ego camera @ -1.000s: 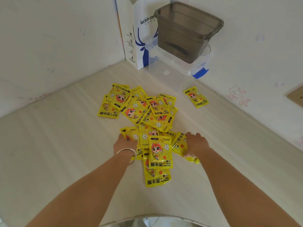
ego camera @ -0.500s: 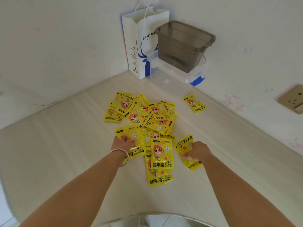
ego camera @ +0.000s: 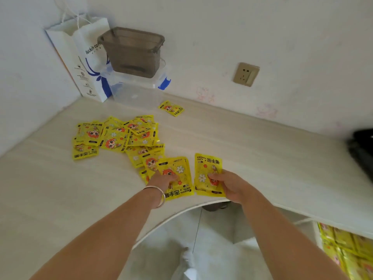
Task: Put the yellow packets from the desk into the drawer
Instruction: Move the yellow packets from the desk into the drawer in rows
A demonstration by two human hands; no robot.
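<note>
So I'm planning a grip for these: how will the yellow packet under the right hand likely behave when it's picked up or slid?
The yellow packet lies flat under the right hand, so it is probably thin and light. Its glossy film and the smooth desk suggest it slides easily. The slightly puffy surface hints at loose filling, so it may sag from one edge.
</note>
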